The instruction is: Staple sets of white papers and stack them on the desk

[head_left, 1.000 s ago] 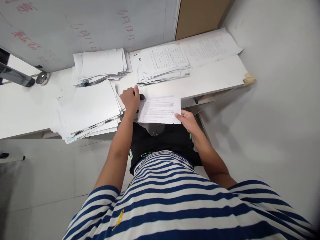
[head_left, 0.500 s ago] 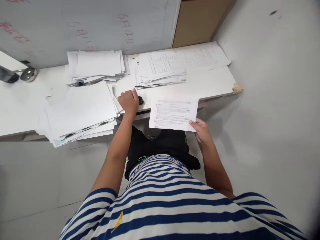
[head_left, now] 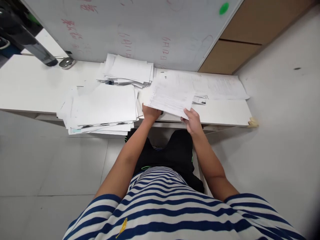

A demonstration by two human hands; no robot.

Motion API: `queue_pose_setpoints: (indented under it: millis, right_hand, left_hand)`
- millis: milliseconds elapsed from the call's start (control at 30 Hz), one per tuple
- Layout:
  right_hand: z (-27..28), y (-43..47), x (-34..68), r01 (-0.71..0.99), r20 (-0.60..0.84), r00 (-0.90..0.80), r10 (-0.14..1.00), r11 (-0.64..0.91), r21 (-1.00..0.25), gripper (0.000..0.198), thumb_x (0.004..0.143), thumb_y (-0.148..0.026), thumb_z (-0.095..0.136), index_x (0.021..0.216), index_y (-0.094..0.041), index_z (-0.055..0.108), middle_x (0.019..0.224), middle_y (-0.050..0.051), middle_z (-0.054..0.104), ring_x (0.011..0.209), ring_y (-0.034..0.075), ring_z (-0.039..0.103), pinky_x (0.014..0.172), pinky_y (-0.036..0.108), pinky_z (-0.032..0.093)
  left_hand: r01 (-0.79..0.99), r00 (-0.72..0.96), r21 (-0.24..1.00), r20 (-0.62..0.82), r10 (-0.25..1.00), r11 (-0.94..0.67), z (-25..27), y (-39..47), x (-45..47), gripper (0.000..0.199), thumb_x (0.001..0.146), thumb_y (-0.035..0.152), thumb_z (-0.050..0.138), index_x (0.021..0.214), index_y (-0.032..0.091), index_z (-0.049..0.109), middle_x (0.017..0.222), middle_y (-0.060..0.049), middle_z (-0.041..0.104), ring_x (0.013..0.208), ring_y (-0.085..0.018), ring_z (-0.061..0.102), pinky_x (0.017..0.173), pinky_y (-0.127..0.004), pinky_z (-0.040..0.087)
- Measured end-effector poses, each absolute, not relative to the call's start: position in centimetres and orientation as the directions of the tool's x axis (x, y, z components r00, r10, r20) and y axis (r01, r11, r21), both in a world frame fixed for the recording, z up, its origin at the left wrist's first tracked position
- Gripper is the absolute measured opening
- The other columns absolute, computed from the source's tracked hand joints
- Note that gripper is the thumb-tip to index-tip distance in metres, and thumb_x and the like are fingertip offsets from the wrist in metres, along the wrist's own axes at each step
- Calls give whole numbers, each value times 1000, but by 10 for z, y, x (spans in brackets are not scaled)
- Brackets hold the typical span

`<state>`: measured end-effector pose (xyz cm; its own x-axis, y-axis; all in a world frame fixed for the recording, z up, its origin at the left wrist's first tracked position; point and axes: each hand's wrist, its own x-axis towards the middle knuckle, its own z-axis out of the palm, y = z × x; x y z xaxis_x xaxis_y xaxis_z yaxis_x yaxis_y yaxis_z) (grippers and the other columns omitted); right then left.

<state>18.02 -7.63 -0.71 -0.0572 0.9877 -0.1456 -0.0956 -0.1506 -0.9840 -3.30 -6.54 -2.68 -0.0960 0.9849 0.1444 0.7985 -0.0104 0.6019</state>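
Observation:
Printed sheets of paper [head_left: 172, 100] are pinched at their lower right corner by my right hand [head_left: 192, 120], thumb on top. They are tilted above the desk, with their left edge lying over my left hand [head_left: 150, 113]. My left hand is closed low at the desk's front edge, its fingers partly hidden by the sheets. A small black object [head_left: 162, 112] sticks out at its right side; its kind cannot be made out. Close by on the left lies a large stack of papers [head_left: 106, 103].
A second paper stack [head_left: 130, 68] sits behind, against the whiteboard [head_left: 150, 30]. More printed sheets [head_left: 220, 86] lie at the back right of the white desk [head_left: 225, 111]. A computer mouse [head_left: 67, 63] and a dark bottle-like cylinder [head_left: 43, 50] stand at the left. Tape [head_left: 253, 122] covers the right corner.
My right hand has brought the sheets up and inward, over the desk and onto my left hand. The view has shifted left. My left hand stays closed by the black object.

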Motion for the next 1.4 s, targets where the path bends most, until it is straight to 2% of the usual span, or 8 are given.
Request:
queue_pose_setpoints:
  millis: [267,400,500,633,767,900,1100,1400]
  right_hand:
    - [24,74,2,4,-189,-324,927,-199,-980,45,86,-56,65,101,-14,56,88,2,66,72,9,65,67,21,50]
    - [23,103,-33,182,-295,-237,926,-256,-949,42,99,-49,48,120,-12,50,109,9,66,88,15,70,82,31,53]
    - [9,101,-7,385,-78,-164,983,-9,-923,52,94,-50,53,135,-20,45,134,13,58,113,25,64,99,45,52]
    - [-14,89,71,667,255,-213,943,332,-667,49,96,-49,47,135,-21,51,152,15,43,143,29,39,119,50,33]
    - [-33,86,142,864,164,-90,982,158,-478,68,87,-55,58,144,-20,44,162,18,29,152,37,21,118,66,20]
    - [-49,85,172,887,122,-31,992,84,-454,75,86,-61,57,144,-15,44,161,20,33,151,35,26,120,63,17]
    - [-57,75,173,841,329,16,944,165,-515,57,95,-44,45,141,-11,48,142,21,57,134,31,51,115,53,34]
    - [-58,71,180,714,284,138,949,103,-693,63,90,-14,26,153,-18,28,142,16,58,124,28,60,101,53,49]
  left_hand:
    - [920,-158,393,371,915,-1,-44,-65,-31,49,102,41,28,88,19,69,94,-17,69,97,-31,59,81,-48,30]
    - [928,-158,373,406,900,-6,-47,-64,-32,43,102,40,32,82,20,66,89,-14,68,92,-28,59,78,-44,30]
    - [922,-177,386,428,886,-2,-49,-63,-32,39,101,38,38,79,20,64,86,-12,68,90,-27,59,78,-42,29]
    - [935,-168,355,464,870,-9,-51,-62,-33,38,101,37,37,79,20,64,84,-12,68,90,-28,59,78,-42,29]
    - [928,-173,372,475,863,-18,-52,-60,-34,36,100,36,38,79,21,62,83,-12,67,90,-28,58,78,-42,29]
    - [925,-184,380,477,860,-13,-51,-60,-35,36,100,36,38,77,21,61,82,-12,66,88,-27,57,78,-42,28]
    - [932,-185,362,465,866,5,-49,-61,-35,36,100,35,37,75,21,59,83,-12,66,89,-28,57,78,-42,28]
    - [950,-182,311,476,860,29,-51,-60,-35,39,101,35,35,73,21,58,80,-11,65,84,-26,55,76,-41,27]
